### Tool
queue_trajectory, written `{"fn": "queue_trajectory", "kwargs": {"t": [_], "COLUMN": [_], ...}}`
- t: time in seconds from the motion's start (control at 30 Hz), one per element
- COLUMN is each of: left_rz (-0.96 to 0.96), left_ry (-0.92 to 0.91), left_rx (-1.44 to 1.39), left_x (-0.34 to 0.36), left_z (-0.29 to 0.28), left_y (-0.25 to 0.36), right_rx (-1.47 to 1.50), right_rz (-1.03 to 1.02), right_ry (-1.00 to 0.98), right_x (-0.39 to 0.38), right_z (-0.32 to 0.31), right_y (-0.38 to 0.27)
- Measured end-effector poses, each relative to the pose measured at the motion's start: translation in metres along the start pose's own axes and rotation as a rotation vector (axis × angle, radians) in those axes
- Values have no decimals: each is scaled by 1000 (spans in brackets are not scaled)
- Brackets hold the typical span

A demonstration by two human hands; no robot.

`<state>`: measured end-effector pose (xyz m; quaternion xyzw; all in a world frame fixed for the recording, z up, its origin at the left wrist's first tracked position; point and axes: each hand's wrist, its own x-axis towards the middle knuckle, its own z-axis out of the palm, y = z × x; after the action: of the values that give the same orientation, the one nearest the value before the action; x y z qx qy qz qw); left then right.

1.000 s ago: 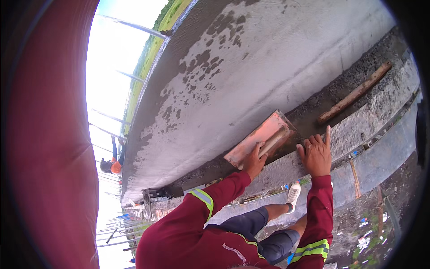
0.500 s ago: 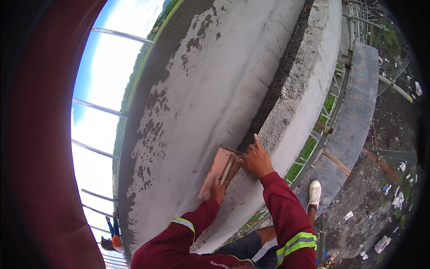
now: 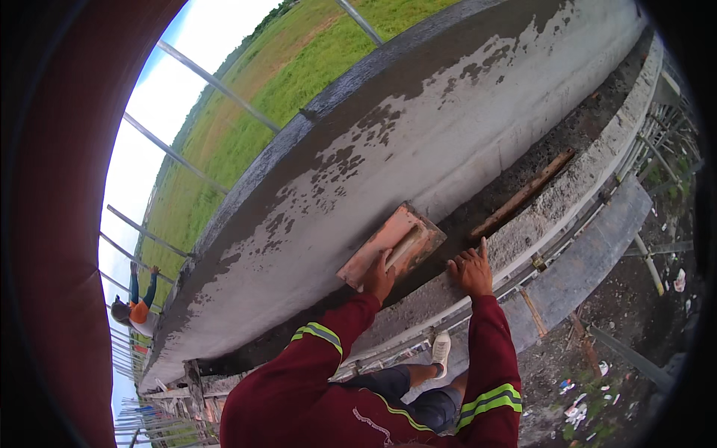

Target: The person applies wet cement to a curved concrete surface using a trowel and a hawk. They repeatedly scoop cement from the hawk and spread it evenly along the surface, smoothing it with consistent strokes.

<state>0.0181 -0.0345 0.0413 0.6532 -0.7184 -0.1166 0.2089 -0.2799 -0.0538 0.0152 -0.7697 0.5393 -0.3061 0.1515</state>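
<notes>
your left hand [image 3: 379, 275] is gripping the handle of the orange float [image 3: 391, 243], which is lying flat on the grey plaster wall [image 3: 418, 142], near its lower edge. your right hand [image 3: 470, 270] is resting open on the rough ledge [image 3: 556, 196], just right of the float. much open wall is lying above the float.

sleeves: maroon | cuff bands: yellow-grey reflective | trousers: dark | shoe [image 3: 441, 349]: white

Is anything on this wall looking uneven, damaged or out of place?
Yes. The plaster on the wall is patchy: dark wet blotches mix with pale areas above the float held by the left hand. A wooden stick lies loose in the gap below.
</notes>
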Motion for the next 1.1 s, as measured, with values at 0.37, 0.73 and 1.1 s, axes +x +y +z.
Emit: {"fn": "queue_trajectory", "kwargs": {"t": [0.37,0.73,1.1], "left_rz": [-243,-796,-694], "left_ry": [509,1360,566], "left_rx": [-210,-635,222], "left_x": [-62,-89,-114], "left_z": [-178,-267,-497], "left_y": [34,-6,-1], "right_rx": [-222,-360,-445], "right_rz": [-35,-64,160], "right_ry": [-225,-286,-582], "right_x": [11,11,22], "right_z": [-11,3,32], "right_y": [-18,2,9]}}
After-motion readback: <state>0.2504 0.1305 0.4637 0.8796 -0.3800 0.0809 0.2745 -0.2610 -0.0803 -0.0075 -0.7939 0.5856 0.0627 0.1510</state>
